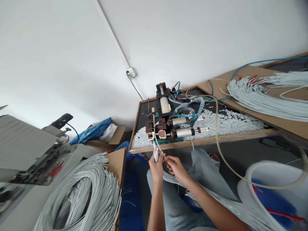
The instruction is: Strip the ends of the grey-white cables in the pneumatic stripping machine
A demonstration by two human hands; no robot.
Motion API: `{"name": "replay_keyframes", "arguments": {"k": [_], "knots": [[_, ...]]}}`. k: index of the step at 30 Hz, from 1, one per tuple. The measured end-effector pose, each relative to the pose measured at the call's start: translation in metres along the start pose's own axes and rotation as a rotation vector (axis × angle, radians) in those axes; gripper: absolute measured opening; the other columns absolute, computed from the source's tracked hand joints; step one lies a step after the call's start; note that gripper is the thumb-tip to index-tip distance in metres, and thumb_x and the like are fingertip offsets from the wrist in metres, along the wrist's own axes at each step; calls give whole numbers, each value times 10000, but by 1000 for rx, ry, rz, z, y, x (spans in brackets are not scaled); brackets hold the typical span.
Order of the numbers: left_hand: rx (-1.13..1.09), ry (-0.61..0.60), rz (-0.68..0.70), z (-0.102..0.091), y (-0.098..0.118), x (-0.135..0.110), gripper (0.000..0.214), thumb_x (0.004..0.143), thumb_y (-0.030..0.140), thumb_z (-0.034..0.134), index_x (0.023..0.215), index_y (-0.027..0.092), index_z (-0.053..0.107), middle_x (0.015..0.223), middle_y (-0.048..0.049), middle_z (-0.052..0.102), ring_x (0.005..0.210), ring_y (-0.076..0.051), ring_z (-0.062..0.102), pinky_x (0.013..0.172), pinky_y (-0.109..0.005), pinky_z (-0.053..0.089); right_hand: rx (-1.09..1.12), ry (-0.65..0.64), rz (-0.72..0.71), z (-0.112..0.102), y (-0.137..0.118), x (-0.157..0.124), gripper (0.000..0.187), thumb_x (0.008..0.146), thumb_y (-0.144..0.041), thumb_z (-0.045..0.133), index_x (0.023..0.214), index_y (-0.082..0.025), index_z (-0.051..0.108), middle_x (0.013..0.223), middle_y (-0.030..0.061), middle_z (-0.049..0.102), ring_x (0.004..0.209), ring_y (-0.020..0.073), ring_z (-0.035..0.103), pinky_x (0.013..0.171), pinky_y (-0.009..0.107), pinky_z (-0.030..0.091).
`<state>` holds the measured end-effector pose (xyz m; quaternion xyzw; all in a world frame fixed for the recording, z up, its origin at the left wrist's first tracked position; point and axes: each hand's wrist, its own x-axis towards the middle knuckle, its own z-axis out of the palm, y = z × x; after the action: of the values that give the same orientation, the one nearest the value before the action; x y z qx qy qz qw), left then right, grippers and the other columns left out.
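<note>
My left hand is closed around a small bunch of white cables, whose ends point up toward the machine. Beside it, my right hand pinches a single white cable that runs up to the front of the machine. That pneumatic machine, with several silver cylinders and dark metal blocks, stands on the bench just beyond both hands. Below my hands, a long bundle of white cables lies across my lap and trails off to the lower right.
White cut scraps cover much of the wood-edged bench. Coiled white cables lie on cardboard at right and in a large coil at left. A white bucket stands at lower right, with a yellowish hose looping over it.
</note>
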<state>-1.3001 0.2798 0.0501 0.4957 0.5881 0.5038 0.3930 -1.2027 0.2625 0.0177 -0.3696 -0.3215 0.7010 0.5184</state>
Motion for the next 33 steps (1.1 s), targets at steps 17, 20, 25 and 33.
{"name": "replay_keyframes", "arguments": {"k": [17, 20, 25, 33], "knots": [[-69, -21, 25, -2, 2, -1, 262, 901, 401, 640, 884, 140, 666, 745, -6, 653, 667, -155, 608, 663, -311, 491, -52, -14, -13, -1, 4, 1, 293, 936, -438, 543, 865, -155, 569, 610, -98, 430, 428, 17, 289, 374, 164, 247], [-85, -31, 12, -3, 6, -4, 292, 879, 432, 651, 861, 141, 662, 693, 4, 628, 611, -146, 583, 607, -285, 462, -100, -29, -30, -2, 2, -2, 313, 934, -460, 536, 856, -158, 567, 605, -98, 420, 432, 20, 284, 380, 170, 236], [-140, -87, -16, -8, 16, -12, 354, 823, 504, 669, 861, 153, 662, 648, -2, 597, 553, -148, 549, 535, -265, 431, -251, -92, -83, -4, -6, -7, 397, 890, -556, 542, 794, -173, 591, 580, -74, 439, 443, 41, 304, 405, 208, 217], [-232, -385, -98, -41, 31, -72, 235, 730, 418, 776, 796, 201, 712, 619, -22, 597, 529, -193, 557, 551, -349, 485, -712, -226, -162, -49, 10, -39, 221, 724, -595, 603, 796, -430, 732, 720, 46, 710, 644, 295, 700, 606, 471, 577]]}}
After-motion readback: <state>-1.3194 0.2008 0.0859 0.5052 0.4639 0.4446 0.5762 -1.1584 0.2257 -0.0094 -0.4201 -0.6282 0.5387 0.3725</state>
